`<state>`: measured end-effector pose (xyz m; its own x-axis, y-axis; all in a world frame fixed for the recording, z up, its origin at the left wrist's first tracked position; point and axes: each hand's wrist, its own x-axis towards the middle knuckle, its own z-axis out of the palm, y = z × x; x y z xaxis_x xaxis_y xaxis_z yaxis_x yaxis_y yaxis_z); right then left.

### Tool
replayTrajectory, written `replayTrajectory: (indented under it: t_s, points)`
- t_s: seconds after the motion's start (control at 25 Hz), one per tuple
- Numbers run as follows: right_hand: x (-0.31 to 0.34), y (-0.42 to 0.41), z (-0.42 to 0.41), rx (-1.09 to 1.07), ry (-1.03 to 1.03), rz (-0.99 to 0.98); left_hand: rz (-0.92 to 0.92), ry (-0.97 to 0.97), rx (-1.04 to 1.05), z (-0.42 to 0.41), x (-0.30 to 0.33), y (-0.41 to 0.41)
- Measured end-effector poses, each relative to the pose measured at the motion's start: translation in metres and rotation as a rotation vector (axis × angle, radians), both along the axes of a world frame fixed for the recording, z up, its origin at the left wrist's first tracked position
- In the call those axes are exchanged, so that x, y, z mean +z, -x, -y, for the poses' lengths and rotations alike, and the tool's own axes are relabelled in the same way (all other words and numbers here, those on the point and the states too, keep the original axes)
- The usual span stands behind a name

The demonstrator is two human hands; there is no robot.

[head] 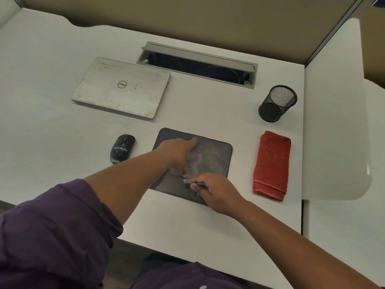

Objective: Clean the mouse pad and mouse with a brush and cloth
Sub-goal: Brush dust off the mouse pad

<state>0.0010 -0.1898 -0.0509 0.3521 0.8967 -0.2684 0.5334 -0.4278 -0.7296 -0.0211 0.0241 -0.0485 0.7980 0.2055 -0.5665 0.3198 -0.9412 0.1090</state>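
A dark mouse pad point(216, 155) lies in the middle of the white desk, dusty at its right half. My left hand point(177, 151) rests flat on the pad with fingers stretched out, pressing it down. My right hand point(216, 192) is at the pad's near edge and grips a small blue-handled brush point(194, 182), whose tip is blurred over the pad. A black mouse point(122, 148) with white specks sits left of the pad. A folded red cloth point(271, 165) lies to the right of the pad.
A shut silver laptop point(123, 86) lies at the back left. A grey cable tray with its lid up point(198, 63) sits behind the pad. A black mesh pen cup point(277, 103) stands at the back right, near a partition edge point(304, 122).
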Motion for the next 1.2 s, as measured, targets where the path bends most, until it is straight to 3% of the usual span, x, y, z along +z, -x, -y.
replayTrajectory:
  t_s: [0.16, 0.32, 0.48, 0.6, 0.92, 1.04, 1.12, 1.2]
  points:
    - [0.000, -0.005, 0.000, 0.079, 0.113, 0.037, 0.021, 0.007, 0.023, 0.000, 0.002, 0.002]
    - [0.005, -0.022, 0.010, -0.061, 0.067, 0.077, 0.016, 0.033, 0.059, 0.000, 0.001, 0.003]
    - [0.015, -0.029, 0.018, -0.072, 0.177, 0.152, 0.012, 0.002, 0.061, 0.003, 0.003, 0.000]
    - [0.023, -0.033, 0.021, -0.192, 0.074, 0.086, -0.008, -0.050, 0.042, 0.004, 0.005, -0.003]
    - [0.017, -0.069, 0.033, -0.375, -0.076, 0.250, 0.029, -0.182, -0.032, 0.021, 0.002, -0.006]
    - [0.017, -0.074, 0.025, -0.513, -0.198, 0.150, 0.029, -0.187, -0.057, 0.022, 0.002, -0.006]
    - [0.014, -0.078, 0.023, -0.498, -0.212, 0.149, 0.008, -0.208, -0.076, 0.026, 0.002, -0.006]
    - [0.011, -0.083, 0.019, -0.365, -0.071, 0.251, -0.005, -0.230, -0.086, 0.027, 0.004, -0.006]
